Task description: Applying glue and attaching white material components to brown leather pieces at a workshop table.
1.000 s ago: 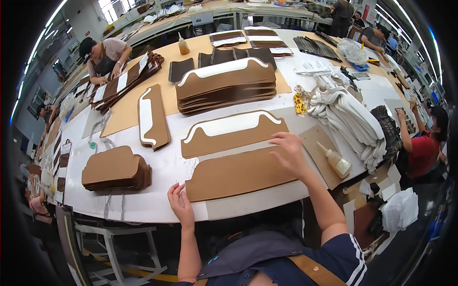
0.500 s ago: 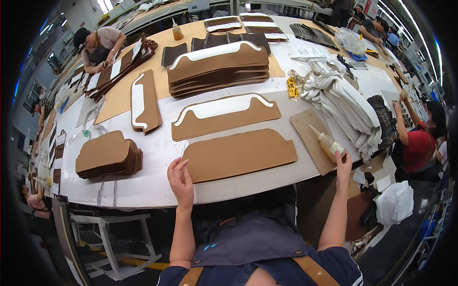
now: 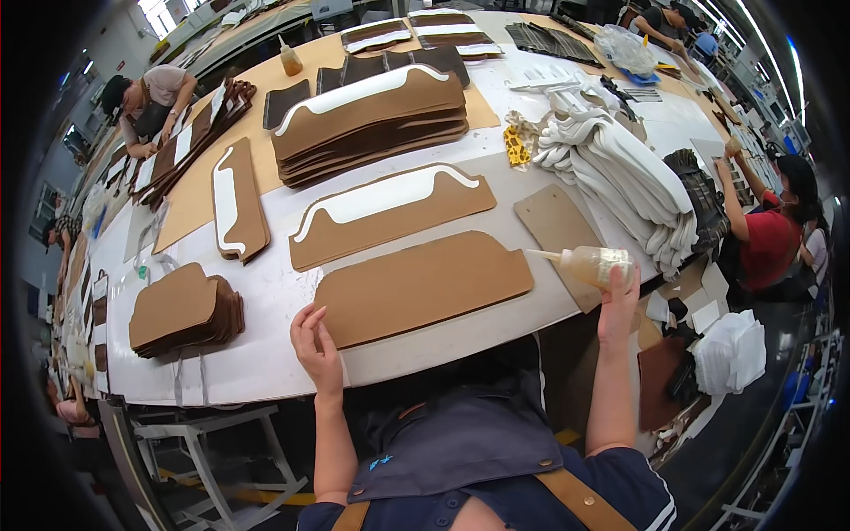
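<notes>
In the head view, the right hand (image 3: 617, 301) is raised at the near right edge of the white counter (image 3: 266, 354), forearm rising almost straight up from the lower edge of the picture. Its fingers are wrapped around a squeeze glue bottle (image 3: 591, 263) of amber liquid, held on its side with the pointed nozzle aimed left, above a tan board (image 3: 553, 226) that lies flat on the counter. The left hand (image 3: 315, 341) holds nothing; its fingers are bent and loosely together, the fingertips touching the near left corner of a plain brown leather panel (image 3: 425, 285) that lies flat just in front of the person, between the two hands. Just beyond it lies a like panel with a white strip (image 3: 390, 212) along its far edge, and farther still a stack of such panels (image 3: 372, 124). A smaller stack of brown pieces (image 3: 181, 310) sits to the left, well apart from the left hand. A pile of white strips (image 3: 620, 177) lies beyond the bottle.
</notes>
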Demonstrator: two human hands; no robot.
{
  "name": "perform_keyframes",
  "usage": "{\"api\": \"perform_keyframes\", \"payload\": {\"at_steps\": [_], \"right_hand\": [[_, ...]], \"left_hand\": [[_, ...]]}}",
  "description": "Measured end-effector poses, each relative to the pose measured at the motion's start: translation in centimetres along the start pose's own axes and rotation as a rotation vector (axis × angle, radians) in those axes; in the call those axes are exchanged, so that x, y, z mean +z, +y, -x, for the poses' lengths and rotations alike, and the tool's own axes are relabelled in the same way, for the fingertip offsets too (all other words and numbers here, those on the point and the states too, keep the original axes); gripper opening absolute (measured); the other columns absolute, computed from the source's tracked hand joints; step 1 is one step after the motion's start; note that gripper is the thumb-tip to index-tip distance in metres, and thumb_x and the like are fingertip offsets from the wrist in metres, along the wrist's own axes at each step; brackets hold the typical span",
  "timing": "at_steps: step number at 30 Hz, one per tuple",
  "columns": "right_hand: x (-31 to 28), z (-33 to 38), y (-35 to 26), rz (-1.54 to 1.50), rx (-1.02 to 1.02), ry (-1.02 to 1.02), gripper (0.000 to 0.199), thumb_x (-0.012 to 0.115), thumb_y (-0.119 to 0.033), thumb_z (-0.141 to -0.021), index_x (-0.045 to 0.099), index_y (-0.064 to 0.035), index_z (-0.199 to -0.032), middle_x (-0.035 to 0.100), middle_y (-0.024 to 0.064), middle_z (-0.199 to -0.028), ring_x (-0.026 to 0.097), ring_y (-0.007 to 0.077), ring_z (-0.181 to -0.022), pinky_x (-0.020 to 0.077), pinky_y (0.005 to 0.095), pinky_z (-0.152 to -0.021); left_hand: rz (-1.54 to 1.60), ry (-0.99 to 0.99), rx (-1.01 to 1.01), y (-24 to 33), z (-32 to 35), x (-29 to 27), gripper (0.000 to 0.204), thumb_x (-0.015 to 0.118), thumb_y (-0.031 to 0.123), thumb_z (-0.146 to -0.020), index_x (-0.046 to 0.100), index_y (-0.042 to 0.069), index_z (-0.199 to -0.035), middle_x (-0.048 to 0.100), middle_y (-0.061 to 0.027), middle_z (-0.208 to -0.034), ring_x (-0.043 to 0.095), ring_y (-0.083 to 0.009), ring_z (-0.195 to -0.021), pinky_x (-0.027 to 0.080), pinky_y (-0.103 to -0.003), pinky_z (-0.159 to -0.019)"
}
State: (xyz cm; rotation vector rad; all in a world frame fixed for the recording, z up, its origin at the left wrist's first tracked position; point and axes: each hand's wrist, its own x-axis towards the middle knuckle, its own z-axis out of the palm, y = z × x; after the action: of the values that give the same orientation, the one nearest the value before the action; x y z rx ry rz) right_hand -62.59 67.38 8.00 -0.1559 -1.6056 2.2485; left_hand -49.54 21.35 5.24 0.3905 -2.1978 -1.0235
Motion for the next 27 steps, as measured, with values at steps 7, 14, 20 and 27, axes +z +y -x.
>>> {"api": "perform_keyframes", "payload": {"at_steps": [7, 14, 20, 27], "right_hand": [[2.1, 2.9, 0.0, 0.379, -0.263, -0.147, 0.058, 0.076, -0.012, -0.093, 0.046, -0.0072, -0.142, 0.055, 0.0085, -0.128, 0.056, 0.0199, -0.119, 0.0432, 0.0351, -0.107], [1.9, 3.4, 0.9, 0.397, -0.231, -0.138, 0.058, 0.075, -0.011, -0.093, 0.045, -0.0072, -0.142, 0.056, 0.0095, -0.127, 0.056, 0.0202, -0.119, 0.0433, 0.0358, -0.107], [1.9, 3.4, 1.2, 0.402, -0.224, -0.073, 0.057, 0.075, -0.013, -0.094, 0.046, -0.0071, -0.143, 0.053, 0.0084, -0.129, 0.053, 0.0194, -0.12, 0.0416, 0.0349, -0.107], [1.8, 3.3, 1.7, 0.421, -0.234, -0.065, 0.053, 0.071, -0.015, -0.097, 0.047, -0.0077, -0.144, 0.052, 0.006, -0.127, 0.053, 0.0175, -0.118, 0.0419, 0.033, -0.106]], "left_hand": [[-0.129, 0.06, -0.056, -2.3, 0.1, -2.8, 0.023, 0.051, -0.001, -0.101, 0.069, 0.0, -0.116, 0.062, -0.0138, -0.131, 0.058, -0.0286, -0.126, 0.045, -0.04, -0.107], [0.008, 0.071, -0.181, -3.2, 0.2, -2.7, 0.024, 0.049, 0.001, -0.103, 0.069, -0.001, -0.117, 0.062, -0.0127, -0.132, 0.058, -0.0259, -0.127, 0.045, -0.038, -0.107], [0.029, 0.066, -0.166, -3.3, 0.4, -2.6, 0.025, 0.049, 0.0, -0.103, 0.069, -0.001, -0.117, 0.062, -0.0123, -0.132, 0.058, -0.0255, -0.126, 0.045, -0.037, -0.107], [0.024, 0.048, -0.173, -3.2, 0.4, -2.6, 0.025, 0.05, 0.0, -0.102, 0.069, -0.001, -0.117, 0.062, -0.0124, -0.132, 0.058, -0.0254, -0.126, 0.045, -0.037, -0.108]]}}
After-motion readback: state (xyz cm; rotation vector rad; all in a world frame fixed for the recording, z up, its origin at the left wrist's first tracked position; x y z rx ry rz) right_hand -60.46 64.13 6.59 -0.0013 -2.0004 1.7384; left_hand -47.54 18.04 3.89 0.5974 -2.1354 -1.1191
